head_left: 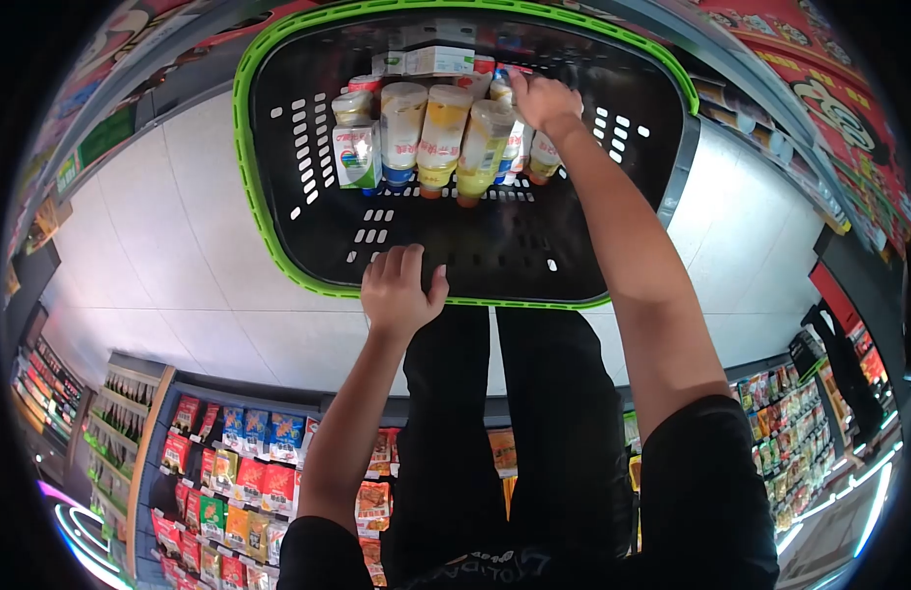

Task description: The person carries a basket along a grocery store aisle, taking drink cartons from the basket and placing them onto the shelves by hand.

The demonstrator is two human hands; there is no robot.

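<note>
A black shopping basket (pixel 455 251) with a green rim stands in front of me. Inside, toward its far side, several clear bottles with pale yellow contents lean in a row, among them a bottle with red lettering (pixel 442 133) and one with an orange cap (pixel 483 147). A small white and green carton (pixel 358 157) sits at the row's left end; a white box (pixel 441 61) lies behind. My right hand (pixel 549 101) is closed at the top of a bottle (pixel 519 147) at the row's right end; its fingertips are partly hidden. My left hand (pixel 400 287) curls over the near rim.
Shelves of packaged snacks (pixel 244 472) hang behind my legs. Pale floor tiles (pixel 160 236) surround the basket. Red packages (pixel 819 88) line the shelf at upper right. A dark-clothed leg (pixel 844 369) of another person shows at far right.
</note>
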